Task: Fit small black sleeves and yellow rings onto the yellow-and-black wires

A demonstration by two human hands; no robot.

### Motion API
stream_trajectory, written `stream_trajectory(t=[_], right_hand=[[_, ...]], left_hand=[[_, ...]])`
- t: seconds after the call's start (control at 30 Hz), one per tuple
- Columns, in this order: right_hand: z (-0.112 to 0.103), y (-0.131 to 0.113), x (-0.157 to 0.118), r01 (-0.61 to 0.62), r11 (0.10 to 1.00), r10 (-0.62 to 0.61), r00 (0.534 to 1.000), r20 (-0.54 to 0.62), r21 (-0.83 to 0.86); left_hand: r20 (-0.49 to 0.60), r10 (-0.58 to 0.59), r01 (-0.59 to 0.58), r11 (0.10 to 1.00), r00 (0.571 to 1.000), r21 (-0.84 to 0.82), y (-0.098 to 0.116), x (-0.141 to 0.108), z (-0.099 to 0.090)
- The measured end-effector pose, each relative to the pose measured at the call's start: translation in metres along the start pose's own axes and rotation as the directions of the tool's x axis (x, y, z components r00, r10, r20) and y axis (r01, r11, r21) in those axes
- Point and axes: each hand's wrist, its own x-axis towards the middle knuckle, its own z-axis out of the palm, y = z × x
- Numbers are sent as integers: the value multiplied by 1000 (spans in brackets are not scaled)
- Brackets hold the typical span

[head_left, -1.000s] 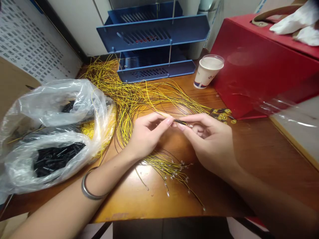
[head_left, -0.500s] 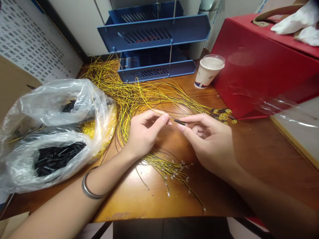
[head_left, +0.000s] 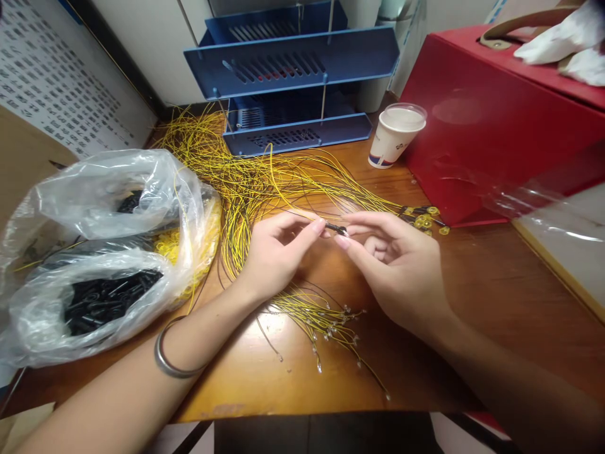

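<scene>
My left hand (head_left: 278, 253) pinches a yellow wire (head_left: 275, 176) between thumb and forefinger, right at the rear end of a small black tube (head_left: 333, 227). From the other side, my right hand (head_left: 399, 268) closes thumb and fingertips on the tube's front end, where a tiny pale tip shows. Below the hands fans out a bundle of yellow and dark wires (head_left: 302, 312) with small clear tips. To the right, several wires end in black sleeves and yellow caps (head_left: 423, 221).
Clear plastic bags (head_left: 113, 164) on the left hold black tubes (head_left: 111, 299) and yellow pieces (head_left: 169, 246). At the back stand a blue tray rack (head_left: 293, 63) and a paper cup (head_left: 394, 135). A red box (head_left: 472, 120) occupies the right.
My left fingers have slid right along the wire to the black tube. The wire's loop has shifted slightly right, and the tube now sits between both hands' fingertips.
</scene>
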Motion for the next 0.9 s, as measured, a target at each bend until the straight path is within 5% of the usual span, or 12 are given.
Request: stream_trajectory(t=[0.17, 0.43, 0.9], right_hand=[[-1, -1, 1, -7, 1000, 7, 1000, -23, -20], [-1, -4, 1, -10, 990, 0, 998, -69, -140], [-1, -3, 2, -44, 995, 41, 999, -33, -89]], left_hand=[[-124, 30, -14, 992, 992, 122, 0, 1, -2], [-95, 54, -38, 986, 994, 164, -1, -3, 0], [-60, 78, -66, 982, 995, 177, -1, -4, 1]])
